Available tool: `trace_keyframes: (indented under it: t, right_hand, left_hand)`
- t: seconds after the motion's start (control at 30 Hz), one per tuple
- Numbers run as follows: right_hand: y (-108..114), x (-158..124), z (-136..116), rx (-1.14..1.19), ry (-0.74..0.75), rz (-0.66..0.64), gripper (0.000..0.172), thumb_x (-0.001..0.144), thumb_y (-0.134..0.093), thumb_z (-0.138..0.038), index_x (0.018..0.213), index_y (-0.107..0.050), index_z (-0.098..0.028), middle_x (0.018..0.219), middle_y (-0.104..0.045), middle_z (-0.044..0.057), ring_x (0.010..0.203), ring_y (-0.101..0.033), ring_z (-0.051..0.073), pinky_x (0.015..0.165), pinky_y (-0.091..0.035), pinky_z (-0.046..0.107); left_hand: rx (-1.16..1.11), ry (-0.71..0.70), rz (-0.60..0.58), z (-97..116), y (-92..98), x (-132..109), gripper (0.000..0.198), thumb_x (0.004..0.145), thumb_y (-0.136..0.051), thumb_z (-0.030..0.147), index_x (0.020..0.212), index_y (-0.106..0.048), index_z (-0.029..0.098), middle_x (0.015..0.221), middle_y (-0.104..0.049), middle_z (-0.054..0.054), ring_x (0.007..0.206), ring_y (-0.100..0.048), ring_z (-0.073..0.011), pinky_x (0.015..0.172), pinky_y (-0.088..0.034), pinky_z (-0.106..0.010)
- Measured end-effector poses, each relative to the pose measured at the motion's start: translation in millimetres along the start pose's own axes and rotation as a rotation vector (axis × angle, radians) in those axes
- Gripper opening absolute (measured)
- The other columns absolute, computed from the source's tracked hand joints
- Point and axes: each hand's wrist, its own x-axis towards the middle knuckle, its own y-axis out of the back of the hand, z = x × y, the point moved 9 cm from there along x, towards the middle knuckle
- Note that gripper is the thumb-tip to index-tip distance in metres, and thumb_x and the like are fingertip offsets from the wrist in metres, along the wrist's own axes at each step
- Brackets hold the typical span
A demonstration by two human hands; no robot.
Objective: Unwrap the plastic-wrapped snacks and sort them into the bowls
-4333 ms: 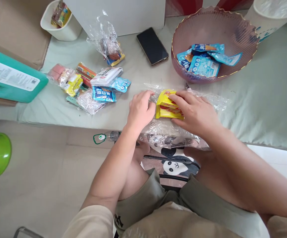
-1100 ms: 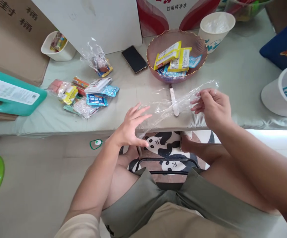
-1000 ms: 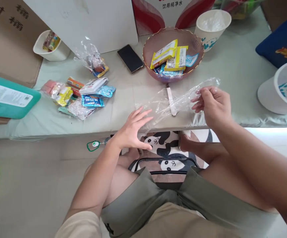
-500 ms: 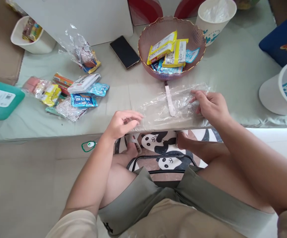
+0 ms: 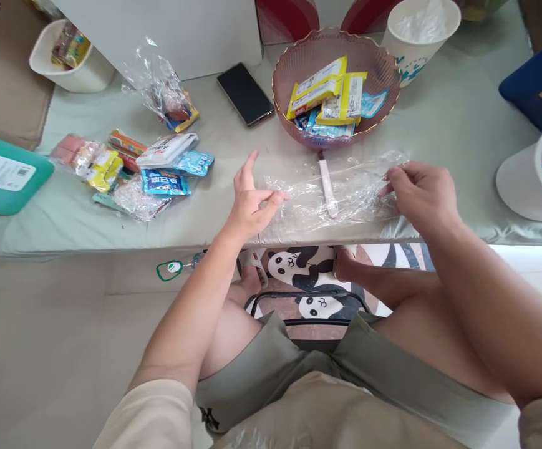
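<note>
A clear plastic bag (image 5: 299, 206) lies flat near the front edge of the table, with a white-handled tool (image 5: 328, 187) on or under it. My left hand (image 5: 254, 202) pinches the bag's left end between thumb and index finger, its other fingers raised. At the bag's right end, my right hand (image 5: 420, 190) has thumb and fingers closed on the film. Just behind the bag stands a pink glass bowl (image 5: 336, 137) with yellow packets (image 5: 317, 87) and blue packets inside.
A pile of snack packets (image 5: 163, 181) lies at the left, near a teal container (image 5: 6, 174). A phone (image 5: 246, 93) is left of the bowl. White bins (image 5: 518, 181) stand at the right, back right and back left. A bagged snack (image 5: 174, 106) sits behind the pile.
My left hand has moved up and right onto the bag's left end and pinched it, lifting its other fingers. My right hand has closed more on the bag. The view has shifted slightly.
</note>
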Motion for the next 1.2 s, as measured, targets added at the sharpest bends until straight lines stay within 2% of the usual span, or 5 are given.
trace_keyframes:
  t: [0.17,0.33,0.7,0.87,1.2]
  right_hand:
    - [-7,8,8,0.06,-0.042,-0.014,0.028,0.094,-0.058,-0.039,0.072,-0.066,-0.023,0.068,-0.07,0.002,0.042,-0.05,0.014,0.052,-0.045,0.033]
    - [-5,19,12,0.089,0.002,0.037,0.018,0.093,-0.058,-0.033,0.078,-0.062,-0.024,0.068,-0.067,0.001,0.045,-0.052,0.014,0.054,-0.046,0.033]
    - [17,4,-23,-0.231,0.652,0.412,0.037,0.087,-0.068,-0.03,0.123,-0.06,-0.025,0.128,-0.064,0.021,0.114,-0.062,0.038,0.093,-0.047,0.053]
    - [-32,-87,-75,-0.23,1.169,0.064,0.038,0.095,-0.061,-0.033,0.132,-0.057,-0.024,0.126,-0.07,0.014,0.116,-0.065,0.034,0.096,-0.047,0.05]
    - [-55,-93,-68,-0.118,1.204,-0.184,0.009,0.091,-0.053,-0.015,0.091,-0.057,-0.024,0.108,-0.078,0.006,0.101,-0.073,0.025,0.089,-0.052,0.041]
  left_hand:
    - [-0.334,0.131,-0.057,1,-10.5,16,0.056,0.101,-0.045,0.059,0.084,-0.08,0.019,0.103,-0.081,-0.011,0.102,-0.075,-0.0219,0.095,-0.057,-0.035]
    - [-0.45,0.348,0.087,-12,-7.7,18,0.041,0.085,-0.069,0.054,0.069,-0.072,0.017,0.06,-0.07,-0.004,0.054,-0.061,-0.0126,0.052,-0.045,-0.024]
    - [-0.395,0.484,0.105,-21,-2.3,3,0.026,0.073,-0.072,0.018,0.097,-0.063,0.022,0.069,-0.066,0.005,0.048,-0.059,-0.0096,0.046,-0.043,-0.02]
    - [-0.401,0.53,0.099,-21,-2.2,-2,0.029,0.074,-0.068,0.015,0.1,-0.058,0.023,0.066,-0.067,0.007,0.04,-0.054,-0.0098,0.039,-0.037,-0.021]
    - [-0.686,0.458,0.026,-24,9.8,-10,0.032,0.08,-0.06,0.038,0.109,-0.053,0.025,0.057,-0.066,0.003,0.04,-0.059,-0.0138,0.038,-0.034,-0.021]
